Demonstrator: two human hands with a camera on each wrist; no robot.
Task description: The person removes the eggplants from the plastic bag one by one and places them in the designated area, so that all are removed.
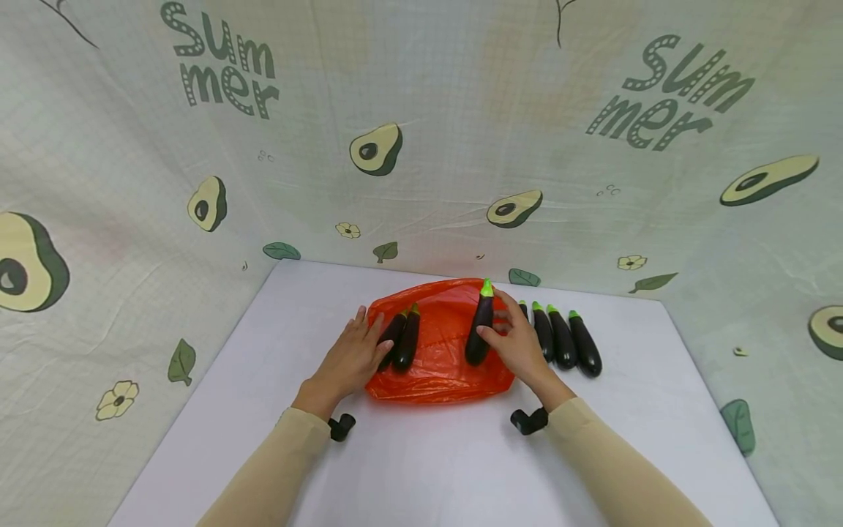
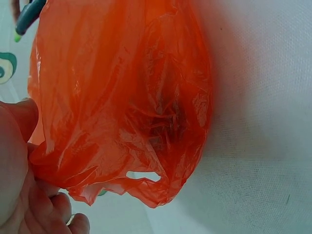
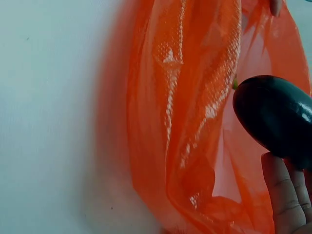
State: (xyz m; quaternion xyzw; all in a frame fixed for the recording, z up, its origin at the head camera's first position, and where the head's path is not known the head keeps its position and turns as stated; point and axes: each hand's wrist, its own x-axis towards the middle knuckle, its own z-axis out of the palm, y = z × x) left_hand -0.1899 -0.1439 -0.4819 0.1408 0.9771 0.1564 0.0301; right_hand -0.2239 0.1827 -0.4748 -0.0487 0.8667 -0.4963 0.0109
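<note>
A red plastic bag (image 1: 441, 344) lies spread on the table with its mouth open upward. Two dark eggplants, one of them the nearer eggplant (image 1: 407, 342), rest side by side in its left part. My left hand (image 1: 352, 355) is at the bag's left side and holds its edge between thumb and fingers, beside those two. My right hand (image 1: 516, 340) grips another eggplant (image 1: 480, 329) by its side, over the right part of the bag, its green stem end pointing away from me. In the right wrist view, the held eggplant's rounded dark end (image 3: 275, 112) shows above the bag.
Several more eggplants (image 1: 563, 340) lie in a row just right of the bag, one partly hidden behind my right hand. The white table (image 1: 435, 461) ends at a cloth backdrop (image 1: 448, 95) printed with avocados, which rises behind and along both sides.
</note>
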